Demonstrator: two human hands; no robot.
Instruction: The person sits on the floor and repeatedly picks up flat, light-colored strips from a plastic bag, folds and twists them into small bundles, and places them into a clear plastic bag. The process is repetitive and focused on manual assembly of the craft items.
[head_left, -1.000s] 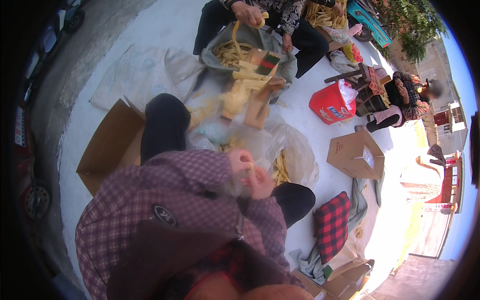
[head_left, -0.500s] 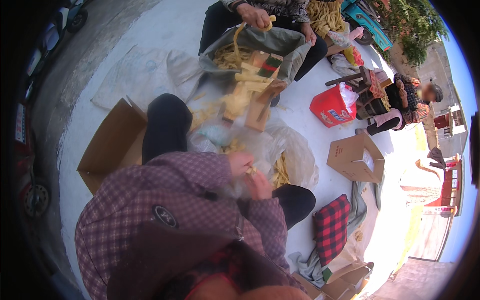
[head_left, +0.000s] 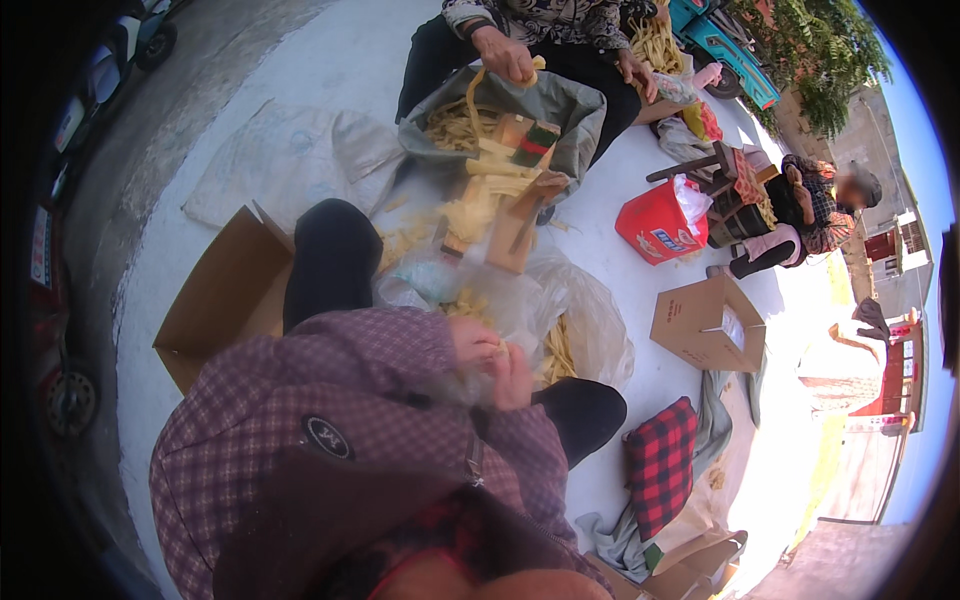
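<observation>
Close together above my lap, my left hand (head_left: 473, 340) and my right hand (head_left: 513, 377) meet at the fingertips. Both have curled fingers, pinching a small pale yellow strip (head_left: 502, 348) that is mostly hidden and slightly blurred. Just beyond them lies a clear plastic bag (head_left: 590, 300) holding more yellow strips (head_left: 558, 352). A wooden board (head_left: 513, 235) with a raised block stands past the bag, with yellow strips heaped beside it.
Across from me a person's hand (head_left: 505, 55) lifts a strip over a grey-green sack (head_left: 580, 125). An open cardboard box (head_left: 225, 295) stands left. To the right are a red bag (head_left: 650, 225), another box (head_left: 705, 325) and a checked cushion (head_left: 662, 465).
My hands have drawn closer together, and the strip between them shows less. Across from me, the other person's free hand has shifted slightly right, off the sack's edge.
</observation>
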